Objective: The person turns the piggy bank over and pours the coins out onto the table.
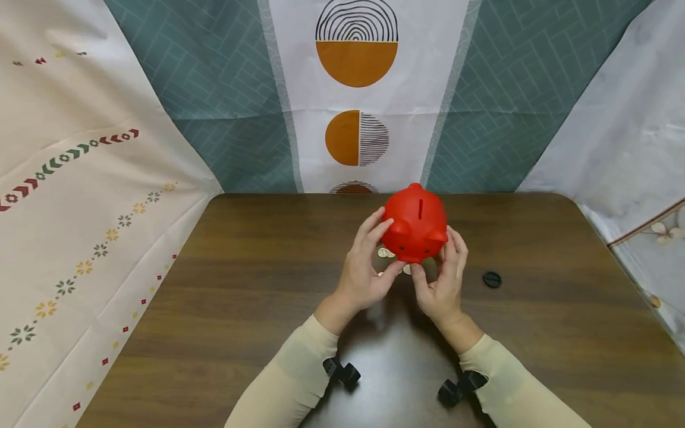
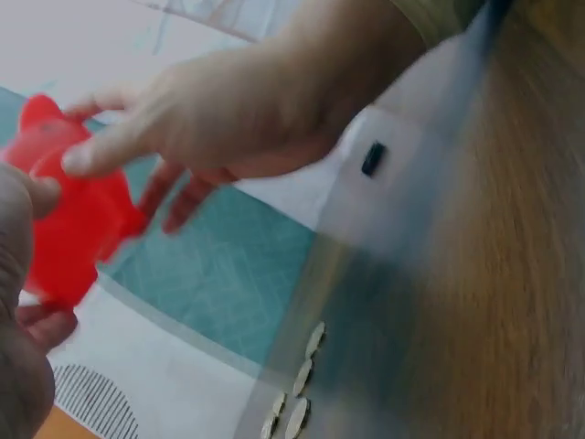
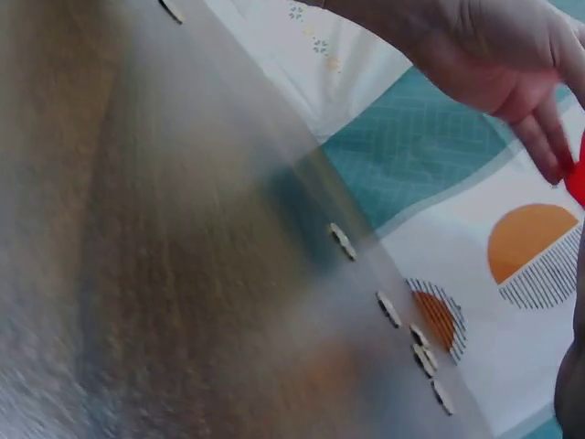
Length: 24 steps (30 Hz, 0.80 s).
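Between both hands is a red piggy bank (image 1: 412, 220), held raised above the wooden table, its coin slot uppermost and its snout toward the person. The left hand (image 1: 363, 276) grips one side with fingers and thumb. On the other side the right hand (image 1: 445, 294) holds it, its fingers partly hidden behind the bank. Several coins (image 2: 303, 377) lie on the table beneath; in the head view the bank and hands cover some. The right wrist view catches only a sliver of the piggy bank (image 3: 575, 178) at its edge.
A round black plug (image 1: 492, 279) lies on the table (image 1: 257, 285) to the right of the hands. Patterned cloths hang behind and along both sides of the table. Apart from the main group, one thin coin-like piece (image 3: 172, 11) shows in the right wrist view.
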Each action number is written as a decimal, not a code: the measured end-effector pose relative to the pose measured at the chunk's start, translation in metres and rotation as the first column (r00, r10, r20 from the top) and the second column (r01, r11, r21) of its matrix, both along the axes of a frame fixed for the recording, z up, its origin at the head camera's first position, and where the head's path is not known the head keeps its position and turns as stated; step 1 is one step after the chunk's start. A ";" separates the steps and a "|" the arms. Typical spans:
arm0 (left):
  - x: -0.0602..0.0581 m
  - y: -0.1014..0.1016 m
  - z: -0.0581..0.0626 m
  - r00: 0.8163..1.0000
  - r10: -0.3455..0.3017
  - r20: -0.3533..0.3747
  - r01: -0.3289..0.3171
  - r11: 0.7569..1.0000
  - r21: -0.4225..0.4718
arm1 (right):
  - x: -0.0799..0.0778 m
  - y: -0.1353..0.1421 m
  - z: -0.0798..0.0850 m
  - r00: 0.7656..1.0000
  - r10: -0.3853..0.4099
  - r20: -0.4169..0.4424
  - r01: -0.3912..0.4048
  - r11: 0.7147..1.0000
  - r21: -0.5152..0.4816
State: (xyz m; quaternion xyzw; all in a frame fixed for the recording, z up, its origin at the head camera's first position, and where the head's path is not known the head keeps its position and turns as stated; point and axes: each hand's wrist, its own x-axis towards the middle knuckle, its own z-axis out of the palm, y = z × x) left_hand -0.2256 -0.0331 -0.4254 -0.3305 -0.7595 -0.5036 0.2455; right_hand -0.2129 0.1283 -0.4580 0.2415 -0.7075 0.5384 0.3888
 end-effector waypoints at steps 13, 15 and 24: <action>-0.003 -0.004 -0.010 0.917 0.148 0.371 -0.106 0.986 -0.132 | 0.018 -0.006 0.016 0.910 -0.017 0.413 -0.015 0.997 0.074; -0.003 -0.004 -0.010 0.927 0.161 0.338 -0.120 0.983 -0.138 | 0.018 -0.005 0.014 0.924 -0.026 0.382 -0.008 0.996 0.088; 0.003 0.003 0.002 1.000 -0.001 0.016 0.001 1.000 0.021 | 0.008 -0.005 0.012 0.998 -0.030 -0.046 0.031 0.999 0.008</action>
